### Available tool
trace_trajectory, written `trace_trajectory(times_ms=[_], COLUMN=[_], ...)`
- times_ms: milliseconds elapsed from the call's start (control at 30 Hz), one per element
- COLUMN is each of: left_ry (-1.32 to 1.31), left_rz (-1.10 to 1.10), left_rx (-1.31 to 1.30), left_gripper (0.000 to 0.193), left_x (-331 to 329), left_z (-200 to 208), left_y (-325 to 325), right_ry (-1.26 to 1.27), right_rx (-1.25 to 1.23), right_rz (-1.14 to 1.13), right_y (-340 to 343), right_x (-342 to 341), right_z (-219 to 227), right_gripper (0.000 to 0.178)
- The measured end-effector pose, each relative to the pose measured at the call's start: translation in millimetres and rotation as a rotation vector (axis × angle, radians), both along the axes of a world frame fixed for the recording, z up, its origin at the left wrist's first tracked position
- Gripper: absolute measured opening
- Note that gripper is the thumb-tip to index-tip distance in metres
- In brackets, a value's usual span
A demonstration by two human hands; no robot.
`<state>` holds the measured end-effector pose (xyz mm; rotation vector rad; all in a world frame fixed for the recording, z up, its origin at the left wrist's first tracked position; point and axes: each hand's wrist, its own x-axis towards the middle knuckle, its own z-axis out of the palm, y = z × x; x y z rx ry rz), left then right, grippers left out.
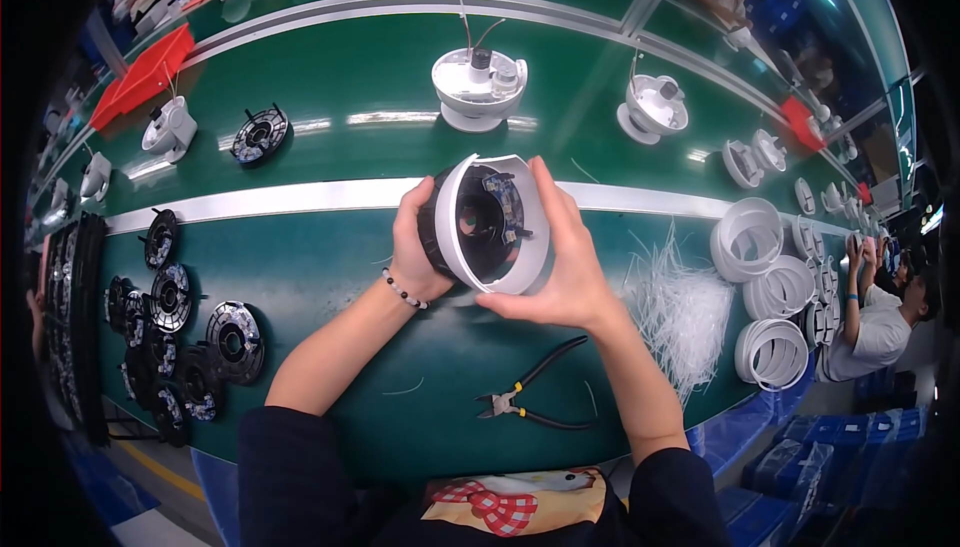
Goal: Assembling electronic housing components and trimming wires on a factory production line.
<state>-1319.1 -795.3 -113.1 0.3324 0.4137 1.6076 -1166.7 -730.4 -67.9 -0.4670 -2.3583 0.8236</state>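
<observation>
Between my two hands, above the green table, is a white plastic ring housing (535,232) with a notch in its upper rim. A black round plate (484,247) with a curved circuit board sits inside and partly behind it. My left hand (412,247) wraps the black plate's outer left side, its fingers mostly hidden behind. On the other side, my right hand (562,272) grips the ring's right wall, thumb low and fingers high. Below them on the table lie cutting pliers (505,405) with black-and-yellow handles, jaws apart, touched by neither hand.
Several black plates with circuit boards (238,342) lie at left. White plastic strands (675,307) are heaped at right beside stacked white rings (775,352). Beyond a pale rail, a green belt (350,152) carries white domed housings (480,97) with wires. Another person (885,322) stands far right.
</observation>
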Motion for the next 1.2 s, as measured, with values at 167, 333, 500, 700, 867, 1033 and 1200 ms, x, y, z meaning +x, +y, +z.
trace_trajectory(times_ms=[167, 333, 500, 700, 867, 1033, 1200], left_ry=[-0.062, -0.025, -0.018, 0.072, 0.04, 0.145, 0.066], left_rz=[0.013, 0.053, -0.01, -0.07, -0.202, -0.009, 0.121], left_rx=[-0.039, -0.016, -0.008, -0.013, -0.072, 0.039, 0.057], left_gripper=[0.054, 0.051, 0.068, 0.073, 0.071, 0.072, 0.059], left_x=[-0.6, -2.2, -10.4, -34.3, -47.4, -42.1, -51.0], left_z=[0.6, -6.8, -6.7, -5.1, -3.3, 4.7, -11.0], left_y=[-3.9, -5.4, -11.7, -15.5, -12.9, -18.9, -20.4], right_ry=[0.095, 0.04, -0.002, -0.065, -0.067, 0.128, 0.165], right_rx=[-0.148, 0.1, 0.022, 0.041, 0.124, 0.066, -0.095], right_rz=[0.111, 0.116, -0.002, -0.046, 0.111, -0.121, -0.062], right_y=[7.7, 1.0, -14.3, -18.6, -7.2, -33.3, -32.0], right_x=[-5.6, -16.0, -25.1, -40.6, -43.1, -55.4, -69.9], right_z=[-14.9, -14.5, -15.7, -9.9, -12.1, -36.1, -40.4], right_gripper=[0.108, 0.108, 0.113, 0.115, 0.114, 0.117, 0.122])
